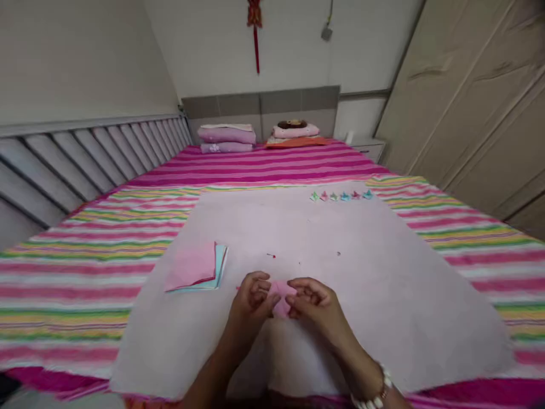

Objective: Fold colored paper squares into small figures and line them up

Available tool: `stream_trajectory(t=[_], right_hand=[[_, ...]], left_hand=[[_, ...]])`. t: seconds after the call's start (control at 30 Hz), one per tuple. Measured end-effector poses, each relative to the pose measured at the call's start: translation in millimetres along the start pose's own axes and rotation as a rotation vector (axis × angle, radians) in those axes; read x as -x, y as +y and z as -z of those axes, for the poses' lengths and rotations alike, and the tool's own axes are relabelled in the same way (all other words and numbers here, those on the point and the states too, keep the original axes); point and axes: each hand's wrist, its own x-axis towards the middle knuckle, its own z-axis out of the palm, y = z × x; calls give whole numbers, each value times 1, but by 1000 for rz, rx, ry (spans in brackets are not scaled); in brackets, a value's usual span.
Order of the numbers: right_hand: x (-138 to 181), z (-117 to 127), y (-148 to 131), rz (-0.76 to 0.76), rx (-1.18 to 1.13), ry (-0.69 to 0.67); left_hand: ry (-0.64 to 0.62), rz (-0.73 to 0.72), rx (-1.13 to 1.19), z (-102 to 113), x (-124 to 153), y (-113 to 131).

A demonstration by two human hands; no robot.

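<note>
Pinched between both hands in the near middle of the pale sheet: small pink paper, left side under the thumb of the left hand with fingers curled about the edge, right side taken likewise by the right hand. Thin, matt-looking, roughly square in outline and apparently folded, though too blurred for a count of layers. To judge from the two-sided grip, a matter of careful lining-up: match the corners first, pin lightly with one thumb, then run the other outward from the middle, pressing firmly only once the edges meet. Rest the paper flat on the pale sheet for a sharper crease, and go gently at the points, likely to crumple under too hard a pinch. Just beyond, a thin dark stick with a red tip, too small to identify. To the left, a stack of paper squares, smooth and crisp-edged, slightly fanned, pink on top with red and pale blue beneath. Toward the far right, a neat row of small pointed paper figures in green, pink and blue. All around, a soft striped bedcover; at the far end, plump folded bedding before a grey panelled headboard.
</note>
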Motion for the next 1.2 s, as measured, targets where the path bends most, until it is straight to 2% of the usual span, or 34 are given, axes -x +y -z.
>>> stream_trajectory(t=[0.2, 0.4, 0.6, 0.73, 1.0, 1.2], right_hand=[[0, 3, -1, 2, 21, -16], [-1, 4, 0, -24, 19, -56], [-1, 3, 0, -58, 6, -96], [-1, 3, 0, -76, 5, -114], [0, 4, -1, -47, -13, -96], [1, 6, -2, -25, -28, -135]], left_hand=[[-121, 72, -22, 4, 2, 4], [-106, 89, -3, 4, 0, 4], [-161, 109, -44, 1, 0, 6], [-154, 126, -35, 1, -1, 7], [-129, 175, 13, 7, 2, 9], [-145, 139, 11, 10, 4, 13]])
